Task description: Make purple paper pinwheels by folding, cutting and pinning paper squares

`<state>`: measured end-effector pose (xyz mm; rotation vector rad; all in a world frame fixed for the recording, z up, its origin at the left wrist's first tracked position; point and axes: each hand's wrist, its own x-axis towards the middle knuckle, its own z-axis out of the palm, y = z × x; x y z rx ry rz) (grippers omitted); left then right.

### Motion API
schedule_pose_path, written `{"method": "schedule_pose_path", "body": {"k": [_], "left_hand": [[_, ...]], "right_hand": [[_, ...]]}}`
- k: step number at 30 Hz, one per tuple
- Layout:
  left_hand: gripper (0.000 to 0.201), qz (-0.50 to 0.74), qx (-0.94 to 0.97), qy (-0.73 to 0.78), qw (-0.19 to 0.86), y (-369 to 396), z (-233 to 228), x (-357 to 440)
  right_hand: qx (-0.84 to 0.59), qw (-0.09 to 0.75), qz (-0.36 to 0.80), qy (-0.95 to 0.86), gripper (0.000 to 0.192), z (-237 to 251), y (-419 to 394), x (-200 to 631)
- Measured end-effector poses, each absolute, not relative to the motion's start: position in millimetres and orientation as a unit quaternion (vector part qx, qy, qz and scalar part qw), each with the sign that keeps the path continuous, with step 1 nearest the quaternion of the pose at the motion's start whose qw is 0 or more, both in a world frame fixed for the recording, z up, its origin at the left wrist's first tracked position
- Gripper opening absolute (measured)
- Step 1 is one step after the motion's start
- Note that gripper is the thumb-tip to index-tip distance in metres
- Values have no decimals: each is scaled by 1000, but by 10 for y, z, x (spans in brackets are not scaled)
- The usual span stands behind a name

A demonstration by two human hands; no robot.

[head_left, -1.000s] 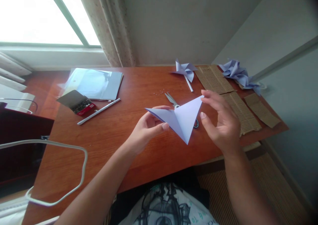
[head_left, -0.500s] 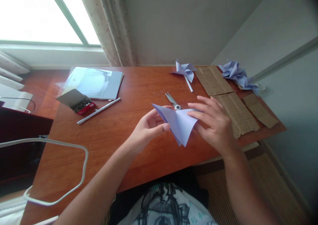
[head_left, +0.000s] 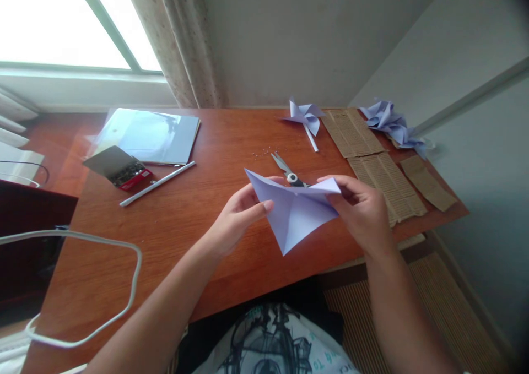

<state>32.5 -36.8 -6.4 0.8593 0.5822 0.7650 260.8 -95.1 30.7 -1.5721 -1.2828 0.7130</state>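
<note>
A creased pale purple sheet of paper point(head_left: 291, 214) is held above the wooden table, its corners pointing outward. My left hand point(head_left: 239, 214) grips its left side, thumb on the near face and the other fingers behind. On the right side my right hand point(head_left: 359, 209) pinches the paper, with the thumb in front. Just beyond the paper lie scissors point(head_left: 289, 170), their handles partly hidden by it. Tiny bits point(head_left: 264, 152) are scattered near the blades.
A paper pinwheel on a white stick point(head_left: 306, 118) lies at the back. Corrugated cardboard pieces point(head_left: 367, 159) and more folded purple paper point(head_left: 390, 123) are at right. To the left are a folder point(head_left: 152, 137), an opened small box point(head_left: 119, 167), a white paper stick point(head_left: 157, 184) and a white cable point(head_left: 134, 280).
The paper has been opened wider and turned. My right hand, fingers spread before, has closed on the paper's right side. My left hand keeps its hold.
</note>
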Motion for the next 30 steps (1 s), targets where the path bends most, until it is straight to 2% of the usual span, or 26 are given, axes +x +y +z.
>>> {"method": "schedule_pose_path", "body": {"k": [3,6,17,23,30], "left_hand": [[25,369,372,291,801,-378,-80,330],[19,367,359,300,804,-380,-69,337],[20,373,329,303,813,-349,-19,347],[24,380,326,311,808,-338,-35,348],[26,400,373,363,754,-330,-129,384]], "right_hand": [[-625,523,349,-464,17,256,-937,2619],[-611,543,401,-414,13,232,-942,2625],[-579,552,519,-301,14,257,-977,2561],[-579,558,493,-332,13,180,-954,2531],[-634,510,380,-439,14,94,-941,2520]]}}
